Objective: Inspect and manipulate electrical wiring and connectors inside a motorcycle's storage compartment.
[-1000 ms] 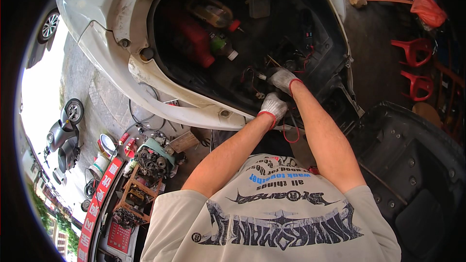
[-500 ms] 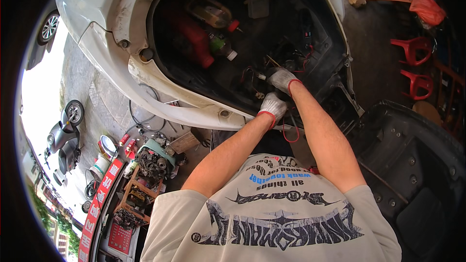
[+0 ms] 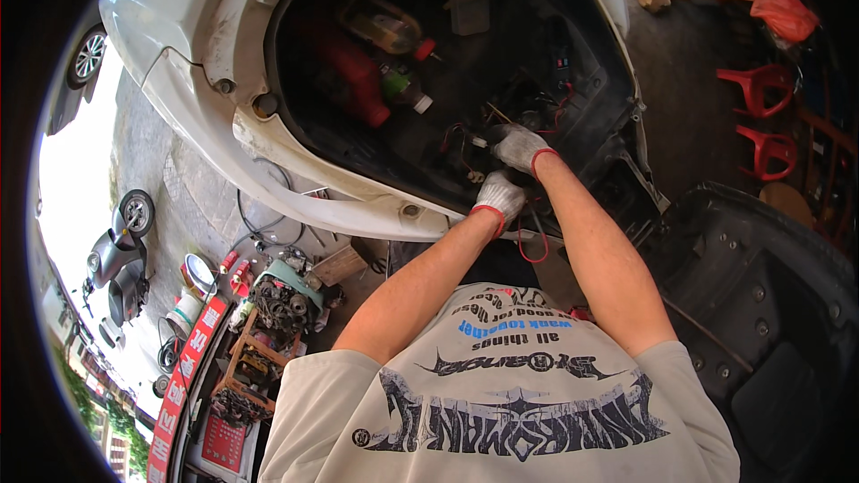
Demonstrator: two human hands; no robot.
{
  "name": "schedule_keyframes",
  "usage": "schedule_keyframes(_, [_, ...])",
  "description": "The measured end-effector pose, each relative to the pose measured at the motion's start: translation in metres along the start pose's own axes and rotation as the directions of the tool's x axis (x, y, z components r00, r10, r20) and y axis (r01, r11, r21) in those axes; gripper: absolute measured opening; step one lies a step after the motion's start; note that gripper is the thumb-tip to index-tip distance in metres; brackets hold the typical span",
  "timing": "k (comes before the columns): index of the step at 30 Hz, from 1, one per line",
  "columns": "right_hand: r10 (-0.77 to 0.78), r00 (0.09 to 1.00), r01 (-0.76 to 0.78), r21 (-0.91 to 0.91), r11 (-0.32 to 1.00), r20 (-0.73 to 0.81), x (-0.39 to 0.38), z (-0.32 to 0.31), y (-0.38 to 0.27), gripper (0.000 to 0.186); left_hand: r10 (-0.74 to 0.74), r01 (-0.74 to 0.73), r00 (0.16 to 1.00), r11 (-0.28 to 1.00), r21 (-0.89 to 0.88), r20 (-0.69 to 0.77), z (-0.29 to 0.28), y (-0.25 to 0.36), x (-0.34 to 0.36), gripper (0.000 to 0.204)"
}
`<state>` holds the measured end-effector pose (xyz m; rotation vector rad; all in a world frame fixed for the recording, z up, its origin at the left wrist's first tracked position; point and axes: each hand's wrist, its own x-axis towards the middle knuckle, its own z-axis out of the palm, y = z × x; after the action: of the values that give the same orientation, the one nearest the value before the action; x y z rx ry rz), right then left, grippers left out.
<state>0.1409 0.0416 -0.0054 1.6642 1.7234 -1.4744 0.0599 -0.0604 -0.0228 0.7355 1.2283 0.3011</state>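
Both my hands wear pale knitted work gloves with red cuffs and reach into the dark storage bay point(image 3: 447, 72) of a white scooter body point(image 3: 210, 125). My left hand point(image 3: 501, 197) is at the bay's near edge, its fingers curled in. Just beyond it and to the right, my right hand point(image 3: 519, 148) is closed, its fingertips bent down in shadow. Whatever each hand holds is hidden. A small white wire connector point(image 3: 480, 141) with thin wires lies beside my right fingertips. A red wire loop point(image 3: 534, 255) hangs below my hands.
In the bay lie a bottle of yellowish liquid point(image 3: 380, 22), a red container point(image 3: 358, 80), a small green-labelled bottle point(image 3: 405, 89) and a dark meter-like device point(image 3: 562, 58). The black seat point(image 3: 761, 322) is at right, engine parts point(image 3: 282, 300) at left, red chairs point(image 3: 761, 94) far right.
The view has shifted slightly. Both hands stay in nearly the same place, with no clear change in their closed fingers.
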Motion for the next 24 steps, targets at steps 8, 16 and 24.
schedule_keyframes(8, [-0.047,0.999,0.046,-0.061,0.997,-0.016,0.004,0.005,0.009,0.038,-0.047,0.048,0.999,0.998,-0.031,0.012,-0.001,0.006,-0.003,0.033])
schedule_keyframes(16, [-0.101,0.995,0.097,-0.147,0.984,-0.020,0.005,0.006,0.008,0.035,0.063,-0.061,0.997,0.997,0.055,-0.047,0.001,0.001,-0.004,0.031])
schedule_keyframes(24, [-0.068,0.998,0.066,-0.144,0.987,-0.003,0.011,0.007,0.015,0.035,0.053,-0.051,0.998,0.992,0.115,-0.015,0.000,0.001,-0.001,0.032])
